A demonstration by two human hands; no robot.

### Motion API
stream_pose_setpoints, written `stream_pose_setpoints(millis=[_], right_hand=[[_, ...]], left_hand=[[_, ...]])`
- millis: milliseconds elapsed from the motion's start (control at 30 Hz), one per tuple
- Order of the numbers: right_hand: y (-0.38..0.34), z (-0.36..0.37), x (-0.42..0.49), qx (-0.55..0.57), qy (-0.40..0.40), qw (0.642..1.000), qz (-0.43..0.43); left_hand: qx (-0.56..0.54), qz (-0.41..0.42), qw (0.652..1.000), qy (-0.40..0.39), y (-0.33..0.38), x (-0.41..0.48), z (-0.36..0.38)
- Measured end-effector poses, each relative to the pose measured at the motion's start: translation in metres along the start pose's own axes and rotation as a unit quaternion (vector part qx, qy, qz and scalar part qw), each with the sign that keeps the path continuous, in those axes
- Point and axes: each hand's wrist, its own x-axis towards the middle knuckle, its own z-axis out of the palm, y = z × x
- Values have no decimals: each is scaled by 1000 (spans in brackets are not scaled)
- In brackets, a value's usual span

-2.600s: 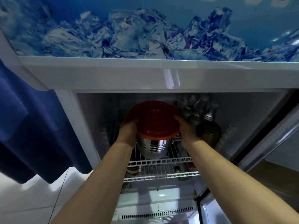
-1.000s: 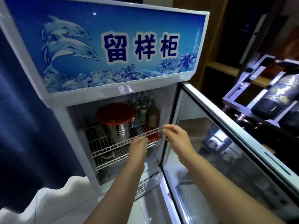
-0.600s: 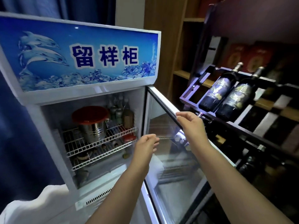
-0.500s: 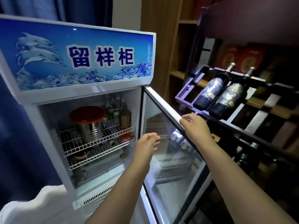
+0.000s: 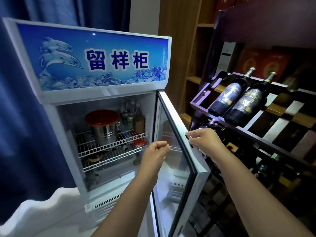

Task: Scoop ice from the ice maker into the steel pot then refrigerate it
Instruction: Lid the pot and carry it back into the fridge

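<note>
The steel pot (image 5: 104, 134) with its red lid (image 5: 102, 117) stands on the upper wire shelf (image 5: 85, 147) inside the small display fridge (image 5: 95, 96). The glass fridge door (image 5: 176, 151) stands wide open to the right. My right hand (image 5: 203, 142) grips the door's outer edge near the top, fingers curled over the frame. In front of the open compartment, my left hand (image 5: 156, 153) hangs in the air with loosely curled fingers and holds nothing.
Bottles and cans (image 5: 131, 115) stand behind the pot. A lower wire shelf (image 5: 109, 158) holds small items. A dark wooden wine rack (image 5: 256, 134) with two bottles (image 5: 237, 98) stands close to the right of the door. Blue curtain (image 5: 25, 134) hangs on the left.
Both hands let go of the pot on the shelf and drew back. My view pulled away from the fridge. My right hand moved to the open door's edge and took hold of it.
</note>
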Motion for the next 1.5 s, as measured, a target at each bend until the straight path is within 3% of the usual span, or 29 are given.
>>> stream_pose_setpoints(millis=[133,300,600,967,1133,1500], right_hand=[[-15,27,-1,94,-38,995,6],[-43,73,2,133,-53,989,-30],[-99,161,26,149,-65,984,-65],[-174,260,55,82,-68,980,-166],[-198,298,72,60,-71,981,-168],[-217,346,105,166,-101,971,-140]], left_hand=[[4,11,1000,21,5,1,-21],[-3,8,999,44,16,9,-72],[31,8,997,73,41,5,-181],[1,61,975,213,66,34,-297],[16,97,959,265,69,67,-331],[99,125,926,342,81,145,-383]])
